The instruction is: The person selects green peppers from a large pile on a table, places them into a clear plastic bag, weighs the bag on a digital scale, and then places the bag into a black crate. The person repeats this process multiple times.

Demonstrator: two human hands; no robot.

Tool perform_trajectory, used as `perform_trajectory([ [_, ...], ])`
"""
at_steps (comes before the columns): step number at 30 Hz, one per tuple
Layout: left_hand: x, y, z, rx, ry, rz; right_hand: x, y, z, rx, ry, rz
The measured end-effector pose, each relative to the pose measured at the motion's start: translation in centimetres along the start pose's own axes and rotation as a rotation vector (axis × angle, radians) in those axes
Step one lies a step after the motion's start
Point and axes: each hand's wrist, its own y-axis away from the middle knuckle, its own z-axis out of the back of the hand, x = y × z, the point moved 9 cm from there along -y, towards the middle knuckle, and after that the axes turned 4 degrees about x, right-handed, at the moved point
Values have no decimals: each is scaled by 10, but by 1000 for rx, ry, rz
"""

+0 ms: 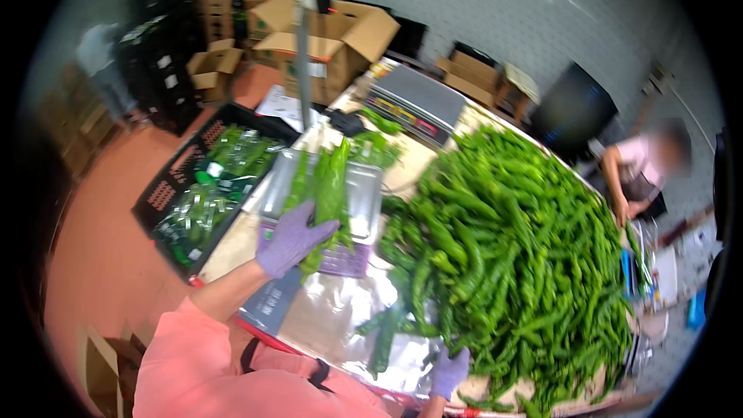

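My left hand [295,239], in a purple glove, grips several long green peppers [331,186] above a kitchen-type scale with a shiny metal tray [365,197]. The scale's keypad [346,260] shows just beyond the gloved fingers. Down at the table's near edge, my right hand [450,373], gloved the same way, touches the lower left border of a big heap of green peppers [522,244]. Its fingertips are blurred, so I cannot tell whether they hold anything. Between the hands lies clear plastic film [342,307], with a few dark green peppers [384,339] on it.
Left of the table, a black crate [152,193] holds bagged peppers [200,212]. A second scale [415,101], a metal post [303,69] and an open carton [325,46] stand beyond. Another person [633,168] works at the right; someone else [101,64] is far left.
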Motion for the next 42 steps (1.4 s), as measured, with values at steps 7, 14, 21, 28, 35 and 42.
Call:
perform_trajectory([
  [7,46,-51,98,-229,-194,20,-15,12,29,48,-678,-222],
  [14,128,-80,100,-114,-315,77,112,34,0,705,-1656,-258],
  [21,105,-77,98,-289,-676,-163,144,44,-6,877,-1911,-263],
  [28,94,-65,106,-415,-797,-187,148,49,-7,863,-1833,-306],
  [35,-4,-16,42,-315,-429,-557,147,54,-12,913,-1759,-348],
  [42,3,49,-85,214,-357,-658,122,51,-9,790,-1044,-181],
])
